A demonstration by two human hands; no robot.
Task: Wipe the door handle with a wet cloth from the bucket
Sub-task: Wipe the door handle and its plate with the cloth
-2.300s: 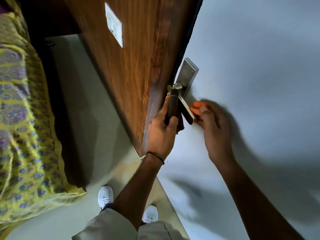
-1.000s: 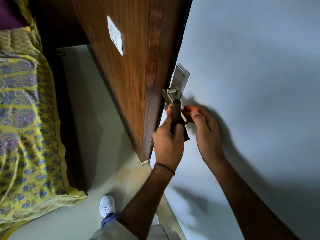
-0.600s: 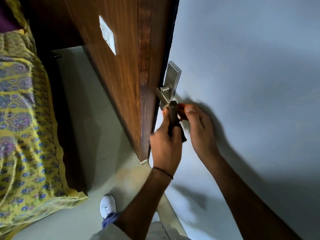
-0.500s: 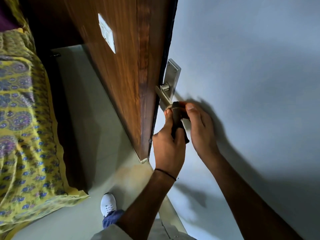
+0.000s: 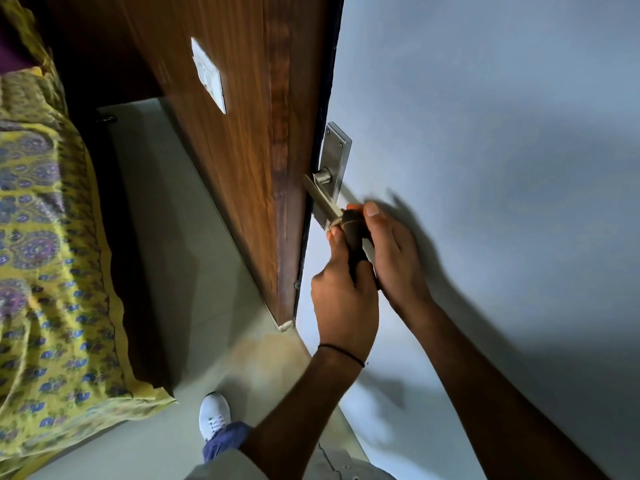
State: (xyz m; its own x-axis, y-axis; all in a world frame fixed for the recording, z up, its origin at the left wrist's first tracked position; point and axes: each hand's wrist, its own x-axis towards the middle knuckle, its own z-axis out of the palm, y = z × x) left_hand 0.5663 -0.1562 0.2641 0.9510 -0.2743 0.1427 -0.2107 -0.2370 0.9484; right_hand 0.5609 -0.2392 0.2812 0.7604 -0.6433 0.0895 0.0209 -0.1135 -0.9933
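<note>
Head view shows both hands closed around the dark cloth (image 5: 355,244) on the door handle (image 5: 323,202), left hand (image 5: 341,299) gripping below and right hand (image 5: 393,251) alongside, so a hard downward rub could depress the lever and make the wet cloth slip off its free end.

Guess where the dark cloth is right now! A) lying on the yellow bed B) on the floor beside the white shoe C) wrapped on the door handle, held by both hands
C: the dark cloth sits around the lever of the door handle, pinched between the left hand and the right hand.
</note>
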